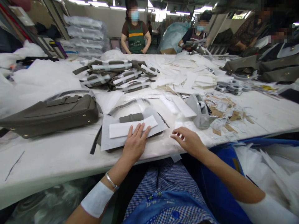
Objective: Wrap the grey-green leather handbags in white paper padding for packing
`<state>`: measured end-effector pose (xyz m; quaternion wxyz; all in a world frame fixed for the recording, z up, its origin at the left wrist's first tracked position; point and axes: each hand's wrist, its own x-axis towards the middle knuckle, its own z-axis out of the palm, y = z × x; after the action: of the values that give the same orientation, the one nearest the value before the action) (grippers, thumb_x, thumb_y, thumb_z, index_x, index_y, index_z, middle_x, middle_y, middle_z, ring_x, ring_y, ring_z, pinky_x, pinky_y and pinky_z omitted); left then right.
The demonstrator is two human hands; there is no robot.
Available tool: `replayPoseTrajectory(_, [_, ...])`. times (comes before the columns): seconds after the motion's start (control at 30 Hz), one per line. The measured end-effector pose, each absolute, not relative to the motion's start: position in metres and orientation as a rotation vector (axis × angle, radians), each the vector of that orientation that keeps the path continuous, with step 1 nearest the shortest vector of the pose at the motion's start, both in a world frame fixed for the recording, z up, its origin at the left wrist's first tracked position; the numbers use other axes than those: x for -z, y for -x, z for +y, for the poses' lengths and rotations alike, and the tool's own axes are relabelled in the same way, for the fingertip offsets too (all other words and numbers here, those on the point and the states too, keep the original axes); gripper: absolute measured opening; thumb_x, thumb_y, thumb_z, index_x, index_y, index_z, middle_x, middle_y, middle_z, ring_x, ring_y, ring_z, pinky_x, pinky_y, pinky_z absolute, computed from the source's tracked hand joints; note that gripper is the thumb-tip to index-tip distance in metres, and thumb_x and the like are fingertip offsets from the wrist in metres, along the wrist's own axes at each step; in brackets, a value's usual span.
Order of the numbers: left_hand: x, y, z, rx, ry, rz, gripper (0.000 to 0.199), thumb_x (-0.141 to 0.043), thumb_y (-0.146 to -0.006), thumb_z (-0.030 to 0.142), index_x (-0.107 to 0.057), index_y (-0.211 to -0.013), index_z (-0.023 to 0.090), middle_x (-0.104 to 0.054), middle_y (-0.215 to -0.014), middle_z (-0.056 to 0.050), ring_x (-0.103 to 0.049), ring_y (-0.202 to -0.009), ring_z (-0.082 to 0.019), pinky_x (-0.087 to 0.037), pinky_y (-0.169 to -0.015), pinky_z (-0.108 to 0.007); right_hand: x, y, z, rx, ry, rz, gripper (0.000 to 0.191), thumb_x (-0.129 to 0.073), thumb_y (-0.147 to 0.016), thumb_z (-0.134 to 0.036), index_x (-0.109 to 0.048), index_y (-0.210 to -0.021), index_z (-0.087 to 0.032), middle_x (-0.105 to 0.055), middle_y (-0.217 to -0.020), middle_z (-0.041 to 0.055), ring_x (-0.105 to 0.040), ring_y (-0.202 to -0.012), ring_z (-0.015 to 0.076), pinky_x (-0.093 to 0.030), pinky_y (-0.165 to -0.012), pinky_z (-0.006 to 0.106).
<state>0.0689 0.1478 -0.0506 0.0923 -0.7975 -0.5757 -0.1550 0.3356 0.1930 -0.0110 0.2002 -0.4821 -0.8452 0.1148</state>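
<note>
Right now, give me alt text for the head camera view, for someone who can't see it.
A person's left hand presses flat on a white paper strip lying over a grey strap piece on a white worktable, while the right hand rests beside it. A grey handbag lies left, a tape dispenser right.

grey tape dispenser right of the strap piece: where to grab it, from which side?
Take the tape dispenser across its two flat side walls near the taller back end, coming down from above. It stands upright on the table, and its sides look flat and parallel, so they probably suit a grip. The right hand is nearest; paper scraps crowd its far right side.
</note>
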Motion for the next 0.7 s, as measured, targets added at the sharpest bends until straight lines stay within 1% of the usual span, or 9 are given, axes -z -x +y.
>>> replayPoseTrajectory(0.07, [0.050,-0.069,0.148,0.451,2.370,-1.723,0.056,-0.047,-0.097,0.028,-0.033,-0.151,0.023,-0.036,-0.156,-0.013,-0.031,-0.144,-0.028,-0.018,-0.120,-0.054,0.029,-0.335,0.169,-0.344,1.312,-2.400,0.031,-0.061,-0.091,-0.043,-0.064,-0.111,-0.019,-0.068,-0.103,0.0090,-0.063,-0.093,0.0237,-0.051,-0.086,0.037])
replayPoseTrajectory(0.13, [0.049,-0.070,0.148,0.430,2.370,-1.734,0.057,-0.049,-0.096,0.028,-0.033,-0.151,0.022,-0.036,-0.155,-0.013,-0.032,-0.144,-0.028,-0.019,-0.120,-0.054,0.045,-0.332,0.158,-0.318,1.250,-2.441,0.034,-0.063,-0.090,-0.039,-0.062,-0.117,-0.019,-0.066,-0.111,0.0110,-0.060,-0.104,0.0263,-0.050,-0.092,0.041])
replayPoseTrajectory(0.17, [0.048,-0.070,0.149,0.419,2.369,-1.736,0.057,-0.050,-0.096,0.028,-0.033,-0.151,0.022,-0.036,-0.155,-0.013,-0.033,-0.144,-0.028,-0.019,-0.120,-0.054,0.052,-0.331,0.157,-0.303,1.225,-2.453,0.030,-0.062,-0.092,-0.037,-0.062,-0.117,-0.020,-0.066,-0.111,0.0111,-0.059,-0.104,0.0263,-0.049,-0.092,0.041])
replayPoseTrajectory(0.23, [0.048,-0.072,0.149,0.394,2.366,-1.739,0.057,-0.050,-0.096,0.027,-0.033,-0.150,0.022,-0.037,-0.155,-0.013,-0.033,-0.143,-0.029,-0.021,-0.119,-0.055,0.060,-0.327,0.159,-0.297,1.191,-2.461,0.020,-0.055,-0.096,-0.031,-0.064,-0.110,-0.020,-0.067,-0.103,0.0099,-0.060,-0.099,0.0244,-0.049,-0.091,0.040])
replayPoseTrajectory(0.3, [0.046,-0.074,0.150,0.366,2.358,-1.742,0.057,-0.049,-0.096,0.026,-0.033,-0.151,0.022,-0.038,-0.154,-0.015,-0.035,-0.142,-0.030,-0.022,-0.118,-0.056,0.062,-0.324,0.163,-0.308,1.182,-2.459,0.018,-0.049,-0.098,-0.026,-0.065,-0.103,-0.021,-0.067,-0.096,0.0085,-0.061,-0.095,0.0225,-0.050,-0.088,0.037])
replayPoseTrajectory(0.4, [0.044,-0.078,0.150,0.327,2.334,-1.745,0.057,-0.046,-0.096,0.021,-0.032,-0.151,0.020,-0.040,-0.152,-0.016,-0.037,-0.141,-0.031,-0.023,-0.117,-0.057,0.057,-0.323,0.166,-0.344,1.194,-2.466,0.018,-0.050,-0.098,-0.026,-0.067,-0.098,-0.020,-0.067,-0.093,0.0078,-0.061,-0.093,0.0214,-0.050,-0.086,0.035])
replayPoseTrajectory(0.53, [0.045,-0.079,0.150,0.310,2.315,-1.699,0.057,-0.043,-0.095,0.016,-0.032,-0.151,0.017,-0.040,-0.152,-0.018,-0.038,-0.140,-0.033,-0.024,-0.116,-0.059,0.043,-0.330,0.171,-0.391,1.171,-2.399,0.018,-0.051,-0.098,-0.026,-0.067,-0.104,-0.020,-0.070,-0.097,0.0072,-0.064,-0.094,0.0197,-0.051,-0.087,0.033])
replayPoseTrajectory(0.7, [0.056,-0.076,0.152,0.406,2.278,-1.615,0.058,-0.043,-0.094,0.015,-0.031,-0.151,0.017,-0.041,-0.151,-0.019,-0.041,-0.138,-0.034,-0.027,-0.114,-0.061,0.017,-0.360,0.211,-0.221,1.278,-2.175,0.021,-0.055,-0.096,-0.026,-0.067,-0.112,-0.020,-0.071,-0.107,0.0087,-0.065,-0.103,0.0218,-0.051,-0.092,0.036])
